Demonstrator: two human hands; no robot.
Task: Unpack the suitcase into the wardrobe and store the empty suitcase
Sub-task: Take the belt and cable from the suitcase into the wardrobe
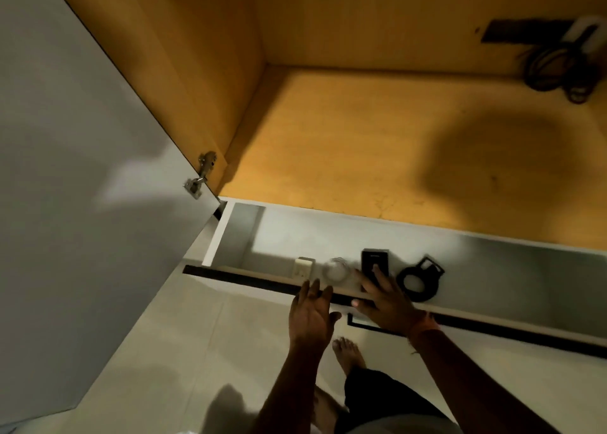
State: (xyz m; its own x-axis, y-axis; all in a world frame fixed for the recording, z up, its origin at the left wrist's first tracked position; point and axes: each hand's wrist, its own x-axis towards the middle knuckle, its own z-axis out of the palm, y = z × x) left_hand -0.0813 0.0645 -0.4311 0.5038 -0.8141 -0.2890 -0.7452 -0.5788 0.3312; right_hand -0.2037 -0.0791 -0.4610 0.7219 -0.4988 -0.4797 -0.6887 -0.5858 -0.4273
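4 small things in the pulled-out drawer (509, 263) of the wardrobe (361, 16), lined up along the near front lip. from left to right: a cream box (303, 267), a white round item (336, 269) too blurred to name, a black rectangular case (374, 260) and a black ring-shaped strap (420, 279). no suitcase anywhere in view, so position and remaining contents impossible to judge.

left hand (312, 313) just near of the drawer front, fingers straight and relaxed, grasping nothing. right hand (386, 300) across the front lip, orange thread at the wrist, fingers spread and flat, not curled round anything. fingertips over the near edge of the black case; touching or merely above, cannot tell.

beyond the drawer, the wooden wardrobe floor (328, 138), with a coil of dark cable (558, 72) in the far right corner. white door (82, 171) open at left on a metal hinge (200, 179).

judged as partly done: small items seemingly put away in the drawer, no clothing visible on the wooden floor, storing of the emptied suitcase not yet in evidence. probably next: closing the drawer or fetching more, minding fingers at the lip.
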